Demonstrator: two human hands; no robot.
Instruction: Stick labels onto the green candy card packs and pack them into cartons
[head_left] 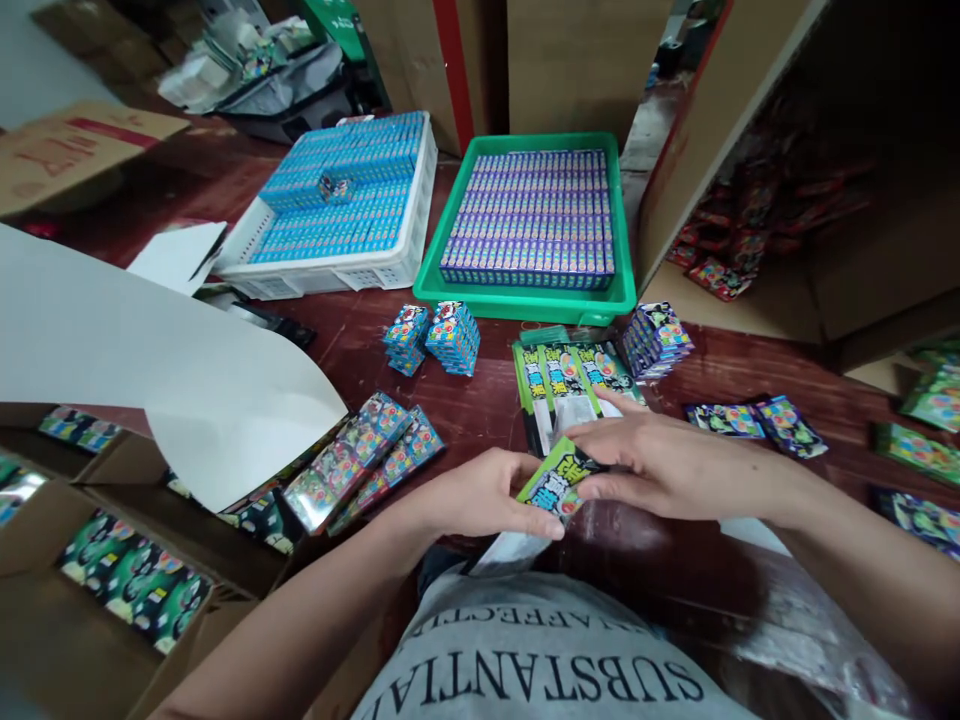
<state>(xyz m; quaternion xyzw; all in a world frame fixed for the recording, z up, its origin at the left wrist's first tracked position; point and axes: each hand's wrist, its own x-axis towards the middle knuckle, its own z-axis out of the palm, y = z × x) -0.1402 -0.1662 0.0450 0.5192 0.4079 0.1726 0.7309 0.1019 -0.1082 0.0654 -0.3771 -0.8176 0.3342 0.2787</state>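
Close to my body, a small green-and-black printed packet [556, 478] is held between both hands, with its printed face up. My left hand [484, 495] is closed around its near left end, thumb along the lower edge. My right hand [652, 460] grips its right end, with the thumb at the edge and the fingers bent over the far side. Just beyond lie several similar green packets [562, 370], side by side and partly covered by the right fingers. A stack of small purple boxes [656, 340] stands by their right end.
Behind are a green tray [525, 303] of purple boxes and a white crate [330, 282] of blue boxes. Two blue box stacks [454, 338] stand in front. Colourful long packs [352, 460] and a white sheet [225, 400] lie left; purple packets [791, 425] lie right.
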